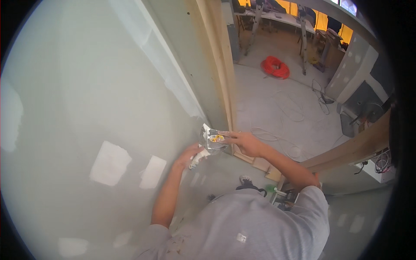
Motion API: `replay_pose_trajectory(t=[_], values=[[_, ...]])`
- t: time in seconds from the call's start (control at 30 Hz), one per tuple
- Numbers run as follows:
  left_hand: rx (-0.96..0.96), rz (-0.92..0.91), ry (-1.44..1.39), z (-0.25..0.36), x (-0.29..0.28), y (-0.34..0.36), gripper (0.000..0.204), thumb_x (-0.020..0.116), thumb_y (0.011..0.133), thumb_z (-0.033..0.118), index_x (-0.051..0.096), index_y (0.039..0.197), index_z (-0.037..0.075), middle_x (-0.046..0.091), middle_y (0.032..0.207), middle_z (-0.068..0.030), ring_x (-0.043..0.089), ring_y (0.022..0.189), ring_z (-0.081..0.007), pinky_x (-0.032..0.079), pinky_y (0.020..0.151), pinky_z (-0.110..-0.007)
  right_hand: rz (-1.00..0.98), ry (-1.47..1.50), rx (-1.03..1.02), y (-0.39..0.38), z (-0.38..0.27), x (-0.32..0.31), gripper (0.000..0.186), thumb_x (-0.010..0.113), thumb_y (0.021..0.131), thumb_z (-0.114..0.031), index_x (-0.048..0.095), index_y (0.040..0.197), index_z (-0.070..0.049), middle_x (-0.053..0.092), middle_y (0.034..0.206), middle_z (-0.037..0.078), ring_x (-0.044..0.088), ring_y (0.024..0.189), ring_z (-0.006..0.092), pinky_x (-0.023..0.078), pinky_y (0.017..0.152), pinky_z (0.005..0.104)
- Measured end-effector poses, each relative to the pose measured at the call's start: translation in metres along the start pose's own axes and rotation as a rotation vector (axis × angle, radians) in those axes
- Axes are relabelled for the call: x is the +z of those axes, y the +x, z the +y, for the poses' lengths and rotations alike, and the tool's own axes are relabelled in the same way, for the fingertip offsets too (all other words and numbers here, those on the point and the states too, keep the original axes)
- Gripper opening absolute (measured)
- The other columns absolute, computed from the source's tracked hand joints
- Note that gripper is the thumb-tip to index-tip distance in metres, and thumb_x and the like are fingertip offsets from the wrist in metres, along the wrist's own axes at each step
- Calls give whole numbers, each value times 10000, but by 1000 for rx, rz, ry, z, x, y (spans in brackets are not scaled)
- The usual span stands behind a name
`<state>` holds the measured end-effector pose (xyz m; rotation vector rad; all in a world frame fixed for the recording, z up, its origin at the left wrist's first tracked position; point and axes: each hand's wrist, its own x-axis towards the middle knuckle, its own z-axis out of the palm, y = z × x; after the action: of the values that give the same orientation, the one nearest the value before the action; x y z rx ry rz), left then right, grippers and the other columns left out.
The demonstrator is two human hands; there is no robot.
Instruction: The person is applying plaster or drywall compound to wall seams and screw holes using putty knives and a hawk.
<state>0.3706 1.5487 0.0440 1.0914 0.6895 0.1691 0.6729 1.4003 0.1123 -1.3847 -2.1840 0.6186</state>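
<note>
My right hand [247,144] grips a broad putty knife [216,138] with a yellow label, fingers stretched along it. White compound coats the edge of its blade, close to the wall's corner by the door frame. Just below and left of it, my left hand [189,157] is closed around a compound-smeared handle [198,160]. The tool's other end is hard to make out beside the putty knife. Fresh white filler [184,97] runs in a strip down the wall edge above both hands.
White patches [111,163] dot the pale green wall board [65,108]. A wooden door frame [223,78] stands right of the wall. Beyond it, a coiled red hose [275,67], loose cables [290,108] and a ladder [303,43] occupy the floor. Wood offcuts [261,164] lie by the threshold.
</note>
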Motion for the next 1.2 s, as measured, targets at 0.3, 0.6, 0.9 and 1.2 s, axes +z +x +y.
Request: replay_pose_trajectory(t=[0.3,0.6,0.9,1.2], values=[[61,-41,74,-24,-24,-1,362,583,1032,230,516,1321,22,663,1000,-75,637,776,-124,500,602,-249,166,-18,-5,2,60,46,774,597,717,134,562,1401,-227,455,1547,47,588,1181,364,516,973,446],[418,340,510,-39,4,-19,463,612,1016,203,459,1400,-6,643,1196,-150,642,1069,-216,506,904,-329,269,1468,422,-58,55,80,700,585,917,77,346,1550,-102,594,1185,121,620,916,183,531,785,318],[503,311,1276,4,49,-33,461,503,931,-39,478,1391,-7,560,1340,-218,538,1218,-397,457,1042,-454,-89,2134,381,-24,62,140,757,620,952,11,218,1582,-115,539,1007,72,571,819,166,505,700,317],[541,250,1419,-12,40,-15,568,451,833,-142,501,1381,-1,568,1335,-189,523,1230,-387,465,1047,-448,-121,2183,326,-24,68,147,784,634,942,5,207,1591,-101,553,1092,98,544,824,171,471,681,288]])
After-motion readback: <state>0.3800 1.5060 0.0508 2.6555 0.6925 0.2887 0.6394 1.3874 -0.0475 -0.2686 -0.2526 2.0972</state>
